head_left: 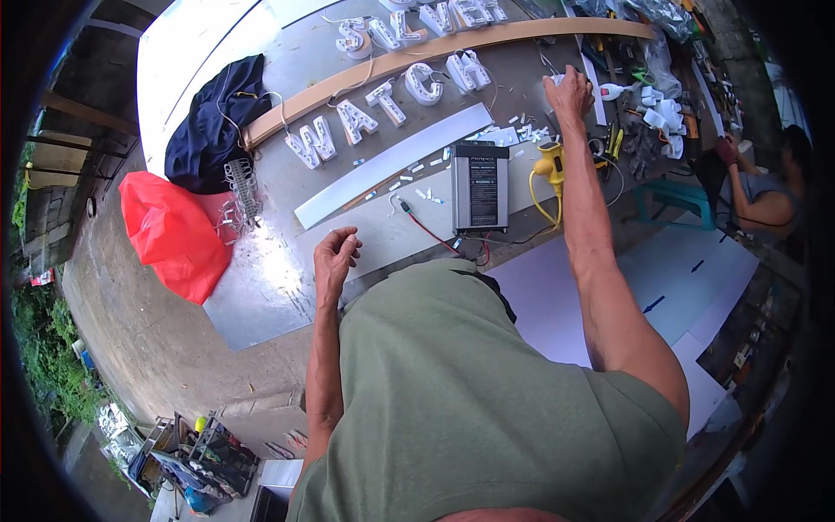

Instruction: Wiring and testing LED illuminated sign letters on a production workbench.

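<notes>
Head cam: I've got the L hand (337,254) above the table's near edge, beside a grey board (383,246), fingers curled in, thumb close; can't tell if it's pinching anything. R hand (570,94) is out at the far R, fingers bent down; can't tell what's in its grip. Small white pcs (532,133) lie scattered nr it, betw. the black pwr box (481,187) and the white 3D letters (384,103). Yellow connector (550,165) sits next to my R forearm; tools (616,142) pile up further R.
</notes>
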Motion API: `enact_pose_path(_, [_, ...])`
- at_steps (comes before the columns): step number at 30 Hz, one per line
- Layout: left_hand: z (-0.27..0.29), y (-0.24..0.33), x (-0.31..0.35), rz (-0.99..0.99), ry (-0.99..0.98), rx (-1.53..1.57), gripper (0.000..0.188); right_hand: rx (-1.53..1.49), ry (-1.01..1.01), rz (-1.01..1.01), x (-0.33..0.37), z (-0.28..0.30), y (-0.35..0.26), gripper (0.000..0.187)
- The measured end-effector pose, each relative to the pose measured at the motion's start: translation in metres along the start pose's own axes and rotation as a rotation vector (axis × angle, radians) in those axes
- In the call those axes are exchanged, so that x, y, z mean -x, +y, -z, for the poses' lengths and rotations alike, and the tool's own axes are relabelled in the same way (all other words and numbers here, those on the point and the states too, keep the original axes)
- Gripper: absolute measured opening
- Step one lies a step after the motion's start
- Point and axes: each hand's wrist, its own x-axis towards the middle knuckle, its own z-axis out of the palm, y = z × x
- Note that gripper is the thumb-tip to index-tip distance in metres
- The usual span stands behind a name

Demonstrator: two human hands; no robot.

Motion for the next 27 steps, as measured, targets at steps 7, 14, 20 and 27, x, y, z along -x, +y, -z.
enact_pose_path(7, [-0.008,0.007,-0.004,-0.001,-0.054,-0.039,0.027,-0.112,-0.205,0.043,-0.011,-0.040,0.069,0.067])
enact_pose_path(14, [-0.006,0.025,0.004,-0.065,-0.162,-0.028,0.026,-0.284,-0.011,0.153,0.011,-0.006,0.060,0.072])
enact_pose_path(20, [-0.017,0.061,0.015,-0.099,-0.468,0.012,0.039,-0.426,-0.095,0.276,0.111,0.123,-0.017,0.071])
enact_pose_path(27, [-0.012,0.059,0.008,-0.011,-0.456,0.270,0.080,-0.743,-0.444,0.576,0.258,0.136,-0.132,0.067])
